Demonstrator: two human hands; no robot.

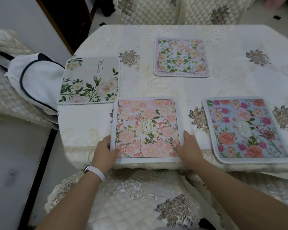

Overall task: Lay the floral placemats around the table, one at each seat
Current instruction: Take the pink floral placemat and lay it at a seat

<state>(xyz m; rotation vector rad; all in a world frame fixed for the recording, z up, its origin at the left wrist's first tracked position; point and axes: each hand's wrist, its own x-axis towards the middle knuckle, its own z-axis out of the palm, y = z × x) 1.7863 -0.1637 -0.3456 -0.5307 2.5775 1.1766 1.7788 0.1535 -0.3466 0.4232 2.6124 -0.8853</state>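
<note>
A pink floral placemat (145,128) marked "GARDEN" lies flat at the table's near edge. My left hand (104,151) grips its near-left corner and my right hand (189,149) grips its near-right edge. A blue floral placemat (244,130) lies to its right on the near side. At the left side rests a cream placemat (90,80) with white roses and the word "Beautiful". A peach and green placemat (180,57) sits on the far side. All lie on the cream embroidered tablecloth (231,77).
A quilted chair (140,201) stands right below my arms at the near edge. Another quilted chair with a white bag (35,82) on it is at the left. Two more quilted chairs (181,9) stand on the far side. A dark cabinet is at the upper left.
</note>
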